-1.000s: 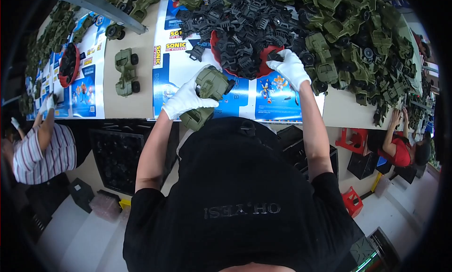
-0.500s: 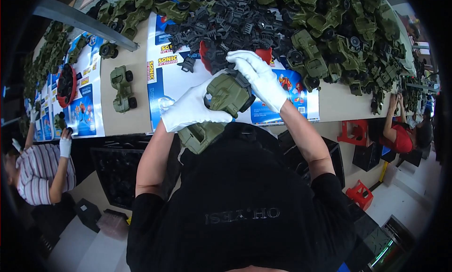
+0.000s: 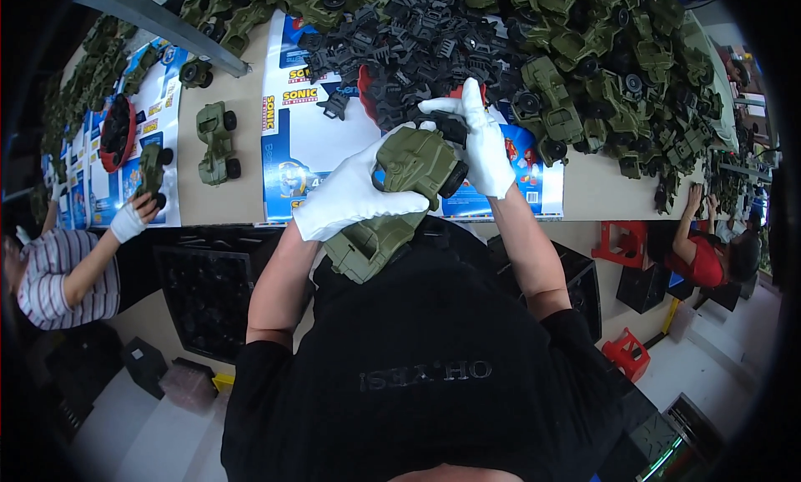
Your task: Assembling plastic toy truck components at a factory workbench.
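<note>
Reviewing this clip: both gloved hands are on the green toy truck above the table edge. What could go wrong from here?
1. The green toy truck hangs off the table edge; if the left hand slips in its smooth glove, it may fall.
2. The right hand presses a black part at a wheel; misaligned, it might pop loose.
3. The black parts pile lies close behind and could be knocked.

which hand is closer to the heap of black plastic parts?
Right. The right hand reaches up beside the black parts heap; the left hand grips the green toy truck, nearer the body.
</note>
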Available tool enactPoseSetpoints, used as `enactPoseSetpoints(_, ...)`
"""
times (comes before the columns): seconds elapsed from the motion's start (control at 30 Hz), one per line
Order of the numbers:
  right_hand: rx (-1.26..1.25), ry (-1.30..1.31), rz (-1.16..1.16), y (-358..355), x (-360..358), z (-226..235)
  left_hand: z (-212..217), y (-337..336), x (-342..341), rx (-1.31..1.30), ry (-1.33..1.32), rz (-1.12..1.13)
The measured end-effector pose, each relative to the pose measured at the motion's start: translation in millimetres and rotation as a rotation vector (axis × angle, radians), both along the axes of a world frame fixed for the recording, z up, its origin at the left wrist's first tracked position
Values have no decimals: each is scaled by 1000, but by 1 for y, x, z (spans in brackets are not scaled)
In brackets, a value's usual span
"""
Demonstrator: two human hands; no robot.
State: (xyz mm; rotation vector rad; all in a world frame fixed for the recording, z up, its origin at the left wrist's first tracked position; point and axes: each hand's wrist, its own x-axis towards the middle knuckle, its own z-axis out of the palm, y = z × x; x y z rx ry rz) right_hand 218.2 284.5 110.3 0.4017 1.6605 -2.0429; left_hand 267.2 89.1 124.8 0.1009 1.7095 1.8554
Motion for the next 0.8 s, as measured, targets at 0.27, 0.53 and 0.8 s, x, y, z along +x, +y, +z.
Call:
enactPoseSetpoints(0.27,32,125,58,2,7,-12,-7,2,-5,-16,-42,-7)
enactPoseSetpoints(0.53,-128,-34,86,3,3,-12,2,6,-10,-11,-147,-69)
enactPoseSetpoints(0.8,-156,84,175,9,3,-19,4,5,-11,45,-230,-42)
